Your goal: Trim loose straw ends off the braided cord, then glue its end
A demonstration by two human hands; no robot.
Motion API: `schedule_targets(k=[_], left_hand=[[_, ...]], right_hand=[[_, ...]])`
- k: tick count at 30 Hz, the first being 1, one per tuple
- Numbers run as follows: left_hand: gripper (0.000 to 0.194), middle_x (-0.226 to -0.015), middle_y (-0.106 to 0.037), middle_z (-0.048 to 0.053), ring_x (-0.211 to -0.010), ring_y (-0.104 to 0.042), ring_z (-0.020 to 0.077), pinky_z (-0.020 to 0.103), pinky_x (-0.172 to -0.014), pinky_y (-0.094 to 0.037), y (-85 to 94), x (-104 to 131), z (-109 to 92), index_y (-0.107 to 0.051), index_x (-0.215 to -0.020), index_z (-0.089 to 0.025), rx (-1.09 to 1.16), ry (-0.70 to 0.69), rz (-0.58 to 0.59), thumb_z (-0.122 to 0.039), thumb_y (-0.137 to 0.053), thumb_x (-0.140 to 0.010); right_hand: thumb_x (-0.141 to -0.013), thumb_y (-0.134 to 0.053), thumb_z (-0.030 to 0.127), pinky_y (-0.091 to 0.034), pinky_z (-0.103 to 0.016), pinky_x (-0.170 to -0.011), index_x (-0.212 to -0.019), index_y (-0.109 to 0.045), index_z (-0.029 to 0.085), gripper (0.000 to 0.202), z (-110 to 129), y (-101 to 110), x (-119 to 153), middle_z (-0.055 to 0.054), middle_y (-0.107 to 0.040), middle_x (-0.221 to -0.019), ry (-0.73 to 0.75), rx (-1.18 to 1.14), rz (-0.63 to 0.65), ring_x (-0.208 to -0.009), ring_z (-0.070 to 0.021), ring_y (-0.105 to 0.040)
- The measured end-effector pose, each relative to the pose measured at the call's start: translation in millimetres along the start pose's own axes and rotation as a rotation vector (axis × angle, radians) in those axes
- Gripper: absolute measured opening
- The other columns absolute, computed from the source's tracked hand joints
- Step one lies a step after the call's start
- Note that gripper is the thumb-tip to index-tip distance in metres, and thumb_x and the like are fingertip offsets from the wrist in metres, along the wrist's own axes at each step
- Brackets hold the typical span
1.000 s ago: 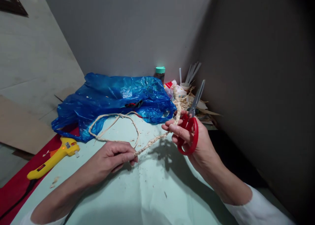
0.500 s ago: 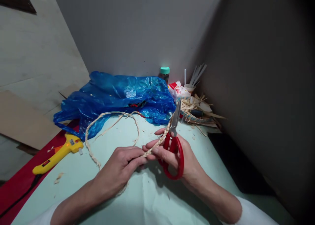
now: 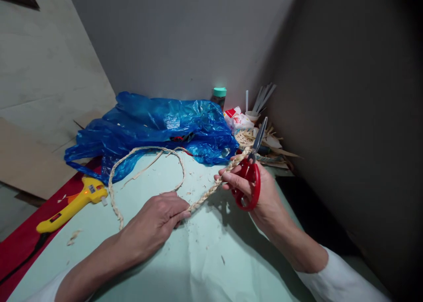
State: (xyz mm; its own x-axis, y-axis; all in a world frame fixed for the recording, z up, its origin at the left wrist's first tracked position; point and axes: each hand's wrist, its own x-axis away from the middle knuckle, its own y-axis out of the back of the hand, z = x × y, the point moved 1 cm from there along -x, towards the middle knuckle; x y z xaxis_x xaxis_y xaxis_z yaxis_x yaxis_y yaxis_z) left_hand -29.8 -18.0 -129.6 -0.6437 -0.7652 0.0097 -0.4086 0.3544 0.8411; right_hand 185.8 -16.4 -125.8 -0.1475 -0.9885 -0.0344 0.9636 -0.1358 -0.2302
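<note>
A pale braided cord [image 3: 206, 195] runs taut between my two hands. My left hand [image 3: 161, 216] is closed on it, thumb against the fingers. Farther up the braid, my right hand [image 3: 251, 185] pinches it between thumb and fingers. The same hand carries a pair of scissors [image 3: 248, 183] with red handles, blades pointing up and away; the blades look closed. Beyond my left hand the thinner cord [image 3: 114, 178] loops across the table to a loose, frayed end.
A yellow hot glue gun [image 3: 71, 205] lies at the left on a red surface. Along the wall are a blue plastic bag [image 3: 155, 121], a green-lidded jar [image 3: 219, 97], a cup of white sticks [image 3: 254, 115] and fibre scraps [image 3: 276, 154]. A black flat panel [image 3: 313, 209] lies at right.
My right hand, with the scissors, has moved right along the braid and away from my left hand. More braid now shows between them. The view has shifted slightly.
</note>
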Motion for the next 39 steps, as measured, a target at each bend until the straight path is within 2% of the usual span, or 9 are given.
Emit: schedule_targets(k=[6, 10, 14, 19, 24, 27, 32, 34, 39], left_hand=[[0.04, -0.07, -0.058, 0.002, -0.072, -0.051, 0.0178, 0.029, -0.07, -0.037, -0.9, 2, 7, -0.055, -0.072, -0.018, -0.033, -0.08, 0.04, -0.03, -0.034, -0.103], [0.035, -0.075, -0.062, 0.002, -0.076, -0.054, 0.0179, 0.031, -0.076, -0.037, -5.7, 3, 11, -0.056, -0.074, -0.018, -0.045, -0.107, 0.108, -0.024, -0.037, -0.102], [0.033, -0.076, -0.064, 0.003, -0.077, -0.056, 0.0185, 0.031, -0.078, -0.039, -7.4, 3, 13, -0.059, -0.076, -0.019, -0.036, -0.095, 0.101, -0.027, -0.04, -0.102], [0.035, -0.075, -0.064, 0.004, -0.076, -0.056, 0.0192, 0.032, -0.078, -0.039, -4.1, 2, 12, -0.061, -0.075, -0.017, -0.029, -0.079, 0.112, -0.027, -0.041, -0.101], [0.021, -0.094, -0.068, 0.002, -0.088, -0.059, 0.0179, 0.027, -0.08, -0.043, 2.3, 2, 1, -0.071, -0.106, -0.021, 0.333, 0.035, 0.135, -0.024, -0.055, -0.093], [0.038, -0.1, -0.067, -0.001, -0.091, -0.059, 0.0166, 0.025, -0.082, -0.045, 2.6, 1, -8, -0.065, -0.125, -0.025, 0.565, 0.152, 0.082, -0.022, -0.063, -0.087], [0.011, -0.087, -0.067, -0.002, -0.087, -0.059, 0.0152, 0.023, -0.083, -0.042, -5.5, 0, -18, -0.073, -0.088, -0.017, 0.637, 0.083, 0.031, -0.02, -0.064, -0.084], [0.015, -0.074, -0.063, -0.002, -0.075, -0.057, 0.0138, 0.023, -0.074, -0.042, -10.6, 1, -18, -0.069, -0.074, -0.015, 0.652, 0.097, 0.052, -0.021, -0.061, -0.086], [0.029, -0.063, -0.057, -0.002, -0.063, -0.053, 0.0121, 0.024, -0.064, -0.038, -18.3, 2, -12, -0.06, -0.064, -0.015, 0.564, 0.112, 0.106, -0.026, -0.055, -0.09]], right_hand=[[-0.064, -0.087, 0.028, -0.054, -0.022, -0.06, -0.096, -0.055, 0.023, 0.045, 5, 3, 2, 0.003, -0.066, -0.083, 0.037, -0.124, -0.027, -0.081, -0.0161, -0.07], [-0.068, -0.084, 0.023, -0.049, -0.018, -0.054, -0.102, -0.056, 0.025, 0.044, 10, 15, -6, 0.005, -0.065, -0.083, 0.127, -0.202, -0.079, -0.068, -0.0093, -0.063], [-0.073, -0.081, 0.025, -0.047, -0.019, -0.05, -0.105, -0.056, 0.025, 0.04, 17, 18, -8, 0.002, -0.071, -0.091, 0.088, -0.163, 0.004, -0.059, -0.0075, -0.058], [-0.078, -0.078, 0.033, -0.047, -0.02, -0.05, -0.105, -0.058, 0.026, 0.035, 18, 13, -2, -0.001, -0.073, -0.099, 0.073, -0.133, 0.053, -0.071, -0.0126, -0.066], [-0.074, -0.082, 0.026, -0.049, -0.02, -0.05, -0.103, -0.054, 0.026, 0.04, 10, 11, 1, 0.005, -0.072, -0.08, 0.16, -0.066, 0.08, -0.064, -0.0109, -0.064], [-0.074, -0.082, 0.026, -0.049, -0.02, -0.048, -0.104, -0.051, 0.025, 0.042, 4, 0, 11, 0.003, -0.073, -0.08, 0.07, 0.001, 0.172, -0.06, -0.0112, -0.064], [-0.07, -0.085, 0.023, -0.052, -0.02, -0.051, -0.105, -0.048, 0.025, 0.051, -9, -21, 32, 0.003, -0.073, -0.078, -0.12, -0.065, 0.342, -0.056, -0.0105, -0.065], [-0.069, -0.086, 0.023, -0.052, -0.02, -0.052, -0.104, -0.048, 0.024, 0.052, -14, -24, 36, 0.003, -0.073, -0.076, -0.171, -0.094, 0.365, -0.053, -0.0088, -0.063], [-0.071, -0.085, 0.03, -0.045, -0.015, -0.045, -0.105, -0.046, 0.022, 0.053, -19, -19, 28, 0.002, -0.073, -0.079, -0.228, -0.147, 0.231, -0.049, -0.0055, -0.058]])
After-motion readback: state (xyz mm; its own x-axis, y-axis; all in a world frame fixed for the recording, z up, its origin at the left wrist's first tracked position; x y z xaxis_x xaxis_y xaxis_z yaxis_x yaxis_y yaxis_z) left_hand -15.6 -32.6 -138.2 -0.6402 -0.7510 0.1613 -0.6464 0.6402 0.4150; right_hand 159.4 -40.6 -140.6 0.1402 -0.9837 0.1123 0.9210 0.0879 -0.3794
